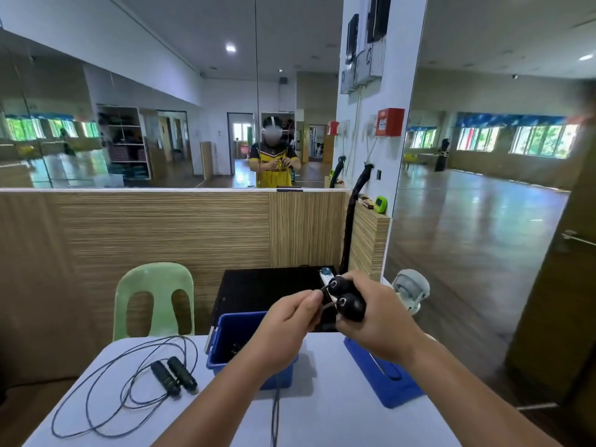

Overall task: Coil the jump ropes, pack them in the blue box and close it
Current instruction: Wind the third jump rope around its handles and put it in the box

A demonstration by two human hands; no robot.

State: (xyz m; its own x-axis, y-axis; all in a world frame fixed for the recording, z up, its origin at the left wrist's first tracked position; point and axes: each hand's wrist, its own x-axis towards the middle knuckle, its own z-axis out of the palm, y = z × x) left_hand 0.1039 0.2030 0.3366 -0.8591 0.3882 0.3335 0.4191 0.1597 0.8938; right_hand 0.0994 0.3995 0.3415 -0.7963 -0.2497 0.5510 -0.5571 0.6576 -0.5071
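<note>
1. Black, with two fat foam handles, the first jump rope (350,301) is held up in the middle of the frame, above the table.
2. We see the right hand (380,321) wrapped tight round both handles, which sit side by side.
3. We see the left hand (287,324) pinching the thin cord (275,411) right next to the handles. The rest of the cord hangs down to the bottom edge of the frame.
4. The open blue plastic box (214,346) sits on the white table (338,414), just under the left hand.
5. Its flat blue lid (396,388) lies on the table at the lower right, near the box but not touching it.
6. The second black jump rope (174,377) lies loose at the lower left, with its cord in big loops.
7. A pale green plastic chair (154,282) stands behind the table on the left.
</note>
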